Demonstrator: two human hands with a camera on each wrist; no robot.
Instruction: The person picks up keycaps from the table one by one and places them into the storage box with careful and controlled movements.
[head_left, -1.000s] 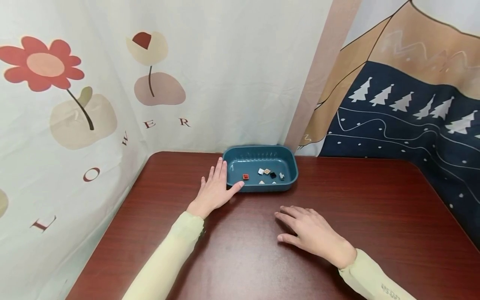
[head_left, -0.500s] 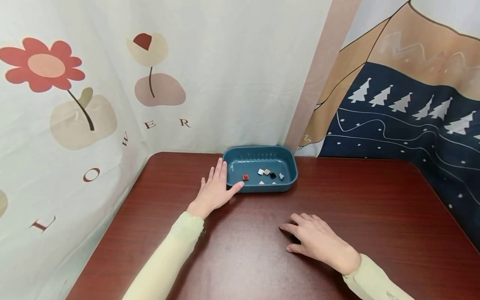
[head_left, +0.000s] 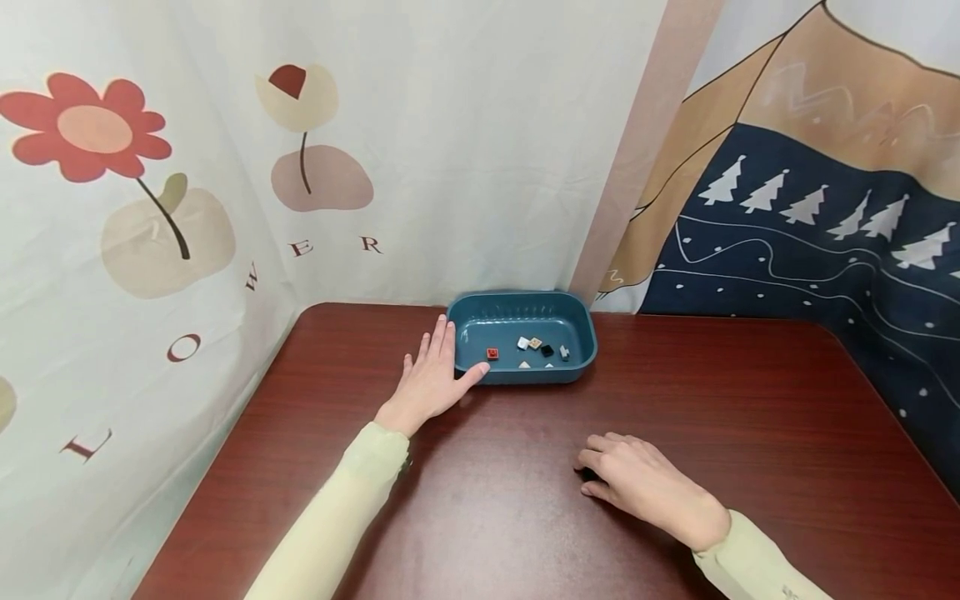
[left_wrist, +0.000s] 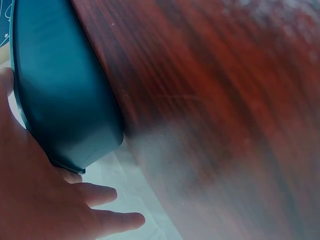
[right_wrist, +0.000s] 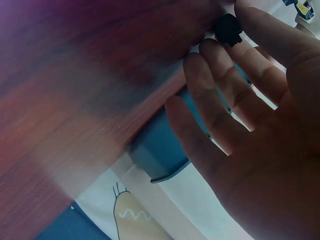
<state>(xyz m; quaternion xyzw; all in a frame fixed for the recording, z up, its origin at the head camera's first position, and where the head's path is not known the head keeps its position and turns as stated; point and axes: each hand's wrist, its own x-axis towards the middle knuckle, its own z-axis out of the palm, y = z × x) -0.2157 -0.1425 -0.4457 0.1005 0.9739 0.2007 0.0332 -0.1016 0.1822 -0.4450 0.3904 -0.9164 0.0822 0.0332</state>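
My left hand (head_left: 431, 375) rests with straight fingers along the left end of a blue rectangular tray (head_left: 517, 377), its thumb over the near rim. The left wrist view shows that hand (left_wrist: 45, 200) against the tray's outer wall (left_wrist: 65, 85). Low over the table, nearer the front, my right hand (head_left: 645, 483) has its fingers bent towards the thumb. It pinches a small black toy brick (right_wrist: 228, 30), seen at the thumb and fingertips in the right wrist view; the head view mostly hides it under the fingers.
Inside the tray lie several small toy bricks: a red one (head_left: 492, 354), a white one (head_left: 522, 342), a tan one (head_left: 535, 343), a black one (head_left: 547, 351) and a grey one (head_left: 564, 353). Behind the brown table (head_left: 465, 517) hang printed curtains (head_left: 480, 167).
My right hand has drawn back slightly towards the front right, and its spread fingers have curled in towards the thumb. My left hand and the tray stay in place.
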